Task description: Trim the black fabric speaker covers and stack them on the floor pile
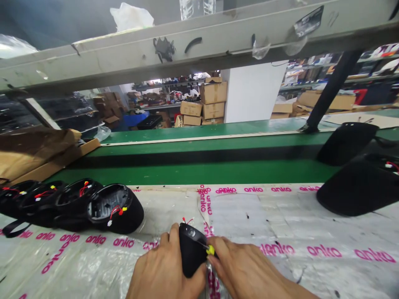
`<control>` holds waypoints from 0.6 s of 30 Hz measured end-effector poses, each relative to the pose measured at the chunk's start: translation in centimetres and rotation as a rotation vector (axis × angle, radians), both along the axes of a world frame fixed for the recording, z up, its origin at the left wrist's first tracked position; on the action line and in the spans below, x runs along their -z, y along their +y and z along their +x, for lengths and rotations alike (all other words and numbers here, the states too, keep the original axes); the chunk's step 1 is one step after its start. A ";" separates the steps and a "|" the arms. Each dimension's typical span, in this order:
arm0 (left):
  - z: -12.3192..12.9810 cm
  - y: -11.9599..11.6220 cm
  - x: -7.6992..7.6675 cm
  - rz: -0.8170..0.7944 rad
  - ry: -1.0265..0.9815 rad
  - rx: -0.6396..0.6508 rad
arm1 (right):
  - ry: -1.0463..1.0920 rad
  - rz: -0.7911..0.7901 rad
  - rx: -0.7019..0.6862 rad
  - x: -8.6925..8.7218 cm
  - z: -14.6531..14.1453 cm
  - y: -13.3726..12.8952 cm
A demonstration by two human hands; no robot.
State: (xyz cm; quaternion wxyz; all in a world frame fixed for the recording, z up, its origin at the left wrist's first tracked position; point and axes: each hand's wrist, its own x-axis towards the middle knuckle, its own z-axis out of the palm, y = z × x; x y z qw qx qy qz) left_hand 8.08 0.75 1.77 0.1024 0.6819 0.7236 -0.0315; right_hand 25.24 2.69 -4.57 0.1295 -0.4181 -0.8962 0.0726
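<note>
At the lower centre of the frame, a black housing (192, 254) stands tilted between the two hands, its rounded, fabric-like side facing the camera. The left hand (165, 265) grips it, fingers along its left side and thumb across its lower right. The right hand (246, 270) pinches a small yellow piece (210, 250) between thumb and forefinger at the housing's right edge; a thin line runs from this piece over the dark upper face, and whether it is a wire or a tool's shaft cannot be told. A red connector (183, 220) sticks up behind the housing's top. In the left of the frame, four similar housings (135, 214) sit in a touching row, open ends up, with red, yellow and white connectors showing; a black strap (14, 229) loops out at the far left. More black parts (355, 189) stand at the right edge. Pale sheeting (246, 220) printed "anko" in pink covers the near worktop, with a green surface (202, 171) beyond it. Cardboard boxes (214, 99) are stacked at upper centre, beside a white pillar (254, 93).
</note>
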 end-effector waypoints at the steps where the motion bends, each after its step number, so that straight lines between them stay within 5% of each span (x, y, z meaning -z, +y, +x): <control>1: 0.1 0.0 -0.2 -0.009 0.000 -0.009 | -0.011 0.010 0.001 0.0 0.0 0.0; 18: 0.1 0.1 -0.1 -0.050 0.013 -0.036 | -0.179 0.375 0.083 0.7 -0.3 -1.3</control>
